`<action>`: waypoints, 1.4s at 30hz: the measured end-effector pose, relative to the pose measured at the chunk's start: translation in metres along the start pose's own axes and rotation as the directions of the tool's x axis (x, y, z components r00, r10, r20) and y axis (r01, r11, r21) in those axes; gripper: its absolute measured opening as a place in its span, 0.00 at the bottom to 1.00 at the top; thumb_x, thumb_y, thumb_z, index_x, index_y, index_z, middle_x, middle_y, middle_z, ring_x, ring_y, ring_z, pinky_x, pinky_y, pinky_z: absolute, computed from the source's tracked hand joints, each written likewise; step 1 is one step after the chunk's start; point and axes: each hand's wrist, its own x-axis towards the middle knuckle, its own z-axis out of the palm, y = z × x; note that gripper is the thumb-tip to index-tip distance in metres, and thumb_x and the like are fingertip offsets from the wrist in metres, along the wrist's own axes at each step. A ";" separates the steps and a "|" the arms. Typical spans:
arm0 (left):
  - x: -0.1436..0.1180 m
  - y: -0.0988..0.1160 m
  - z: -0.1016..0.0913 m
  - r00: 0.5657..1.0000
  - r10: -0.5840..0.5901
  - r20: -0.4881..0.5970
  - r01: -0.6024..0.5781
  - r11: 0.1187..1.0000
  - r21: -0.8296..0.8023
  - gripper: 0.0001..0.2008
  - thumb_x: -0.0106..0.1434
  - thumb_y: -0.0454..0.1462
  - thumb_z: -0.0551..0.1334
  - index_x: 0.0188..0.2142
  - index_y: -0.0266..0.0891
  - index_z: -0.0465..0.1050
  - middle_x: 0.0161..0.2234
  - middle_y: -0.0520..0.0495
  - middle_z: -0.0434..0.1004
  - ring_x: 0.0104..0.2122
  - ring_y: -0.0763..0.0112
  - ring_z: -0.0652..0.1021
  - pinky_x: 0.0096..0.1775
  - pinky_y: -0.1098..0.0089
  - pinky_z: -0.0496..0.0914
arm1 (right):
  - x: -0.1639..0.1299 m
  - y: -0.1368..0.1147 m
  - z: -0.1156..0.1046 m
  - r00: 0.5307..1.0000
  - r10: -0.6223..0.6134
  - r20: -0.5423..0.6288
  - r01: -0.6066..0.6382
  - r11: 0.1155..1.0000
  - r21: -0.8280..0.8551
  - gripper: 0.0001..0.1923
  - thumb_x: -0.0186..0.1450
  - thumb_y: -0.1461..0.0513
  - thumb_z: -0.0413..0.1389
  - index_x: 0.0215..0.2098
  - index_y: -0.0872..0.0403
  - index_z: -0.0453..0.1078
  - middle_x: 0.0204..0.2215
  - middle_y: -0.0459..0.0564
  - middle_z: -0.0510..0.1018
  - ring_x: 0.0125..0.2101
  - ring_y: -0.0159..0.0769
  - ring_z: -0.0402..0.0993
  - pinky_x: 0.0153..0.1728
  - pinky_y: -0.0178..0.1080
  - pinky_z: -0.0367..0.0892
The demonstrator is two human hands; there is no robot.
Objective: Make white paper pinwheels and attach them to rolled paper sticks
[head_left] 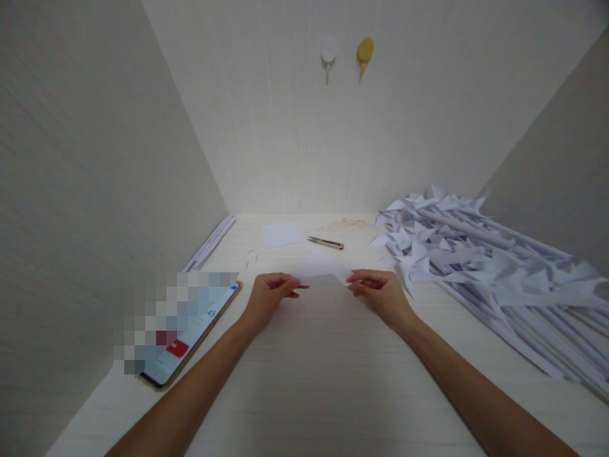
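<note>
Between my two hands a small sheet of white paper point(323, 271) is held up over the table. Its left corner is pinched in my left hand point(276, 291), thumb against fingers. My right hand point(378, 289) grips the opposite corner in the same way. Just beyond the paper lie thread snips point(326, 242), blades pointing left. Left of the snips rests a flat white paper piece point(281, 235), perhaps a small stack; I cannot tell how many sheets.
Paper pinwheels point(442, 247) on rolled paper sticks are heaped along the right side. A phone point(190, 336), partly pixelated, leans at the left wall. Rolled paper sticks point(212, 243) lie behind it. White point(328, 49) and yellow point(365, 49) hooks hang on the back wall.
</note>
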 end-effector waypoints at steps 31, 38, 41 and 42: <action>-0.013 -0.002 0.036 0.984 -0.135 -0.115 0.074 0.903 -0.423 0.19 0.45 0.45 0.66 0.30 0.34 0.67 0.25 0.48 0.75 0.25 0.71 0.75 0.30 0.70 0.70 | -0.037 0.001 0.048 0.995 0.030 0.097 -0.022 0.996 -0.087 0.16 0.44 0.56 0.64 0.13 0.56 0.63 0.18 0.46 0.74 0.19 0.28 0.68 0.22 0.34 0.65; -0.022 0.009 0.028 0.989 -0.121 0.079 0.127 0.990 -0.069 0.19 0.53 0.51 0.57 0.31 0.36 0.63 0.16 0.57 0.65 0.09 0.81 0.64 0.11 0.79 0.57 | -0.029 0.002 0.038 0.995 0.060 0.085 -0.074 0.982 0.172 0.15 0.53 0.50 0.56 0.27 0.53 0.66 0.25 0.44 0.71 0.19 0.26 0.64 0.15 0.29 0.57; -0.028 0.009 0.031 0.965 -0.126 0.230 0.119 0.992 0.044 0.19 0.54 0.51 0.57 0.31 0.37 0.63 0.16 0.57 0.63 0.09 0.83 0.61 0.09 0.80 0.53 | -0.026 0.003 0.036 0.987 0.090 0.134 -0.122 0.960 0.253 0.18 0.54 0.48 0.54 0.34 0.51 0.69 0.31 0.46 0.71 0.22 0.27 0.64 0.16 0.30 0.57; -0.029 0.009 0.031 0.951 -0.131 0.279 0.115 0.991 0.074 0.19 0.54 0.52 0.56 0.32 0.37 0.64 0.17 0.57 0.63 0.09 0.83 0.61 0.09 0.80 0.53 | -0.026 0.003 0.036 0.984 0.097 0.146 -0.133 0.956 0.261 0.19 0.53 0.47 0.54 0.36 0.51 0.69 0.32 0.47 0.71 0.22 0.27 0.64 0.17 0.31 0.57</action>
